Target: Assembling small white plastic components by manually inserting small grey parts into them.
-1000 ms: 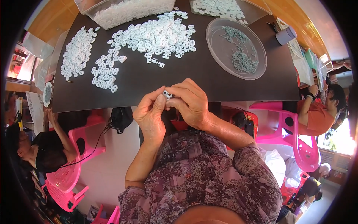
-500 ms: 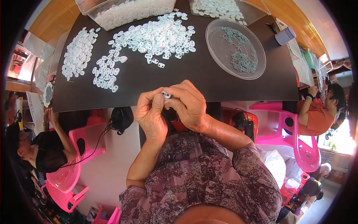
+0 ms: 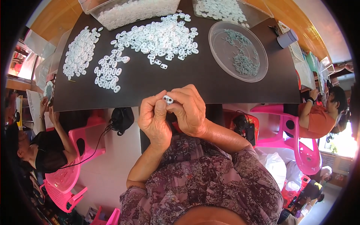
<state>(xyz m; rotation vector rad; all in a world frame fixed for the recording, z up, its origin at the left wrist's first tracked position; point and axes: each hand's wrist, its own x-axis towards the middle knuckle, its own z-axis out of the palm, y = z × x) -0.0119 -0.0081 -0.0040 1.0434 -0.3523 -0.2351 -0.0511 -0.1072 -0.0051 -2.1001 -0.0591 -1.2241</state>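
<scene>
Both of my hands meet just off the table's near edge, around a small white oval plastic piece with two dark holes. My left hand pinches it from the left between thumb and fingers. From the other side, the curled fingers and thumb of my right hand grip the same piece. Beyond them lies a big heap of similar white pieces, with a looser cluster to its left. A round clear tray at the right holds small grey-green pins or screws.
Another pile of white pieces lies at the far left of the dark table. Two clear bins of white pieces, one left and one right, line the back. A grey cup stands at right. People sit on both sides.
My hands have tipped the white piece slightly, so both holes now face up. They have shifted a little down and to the right.
</scene>
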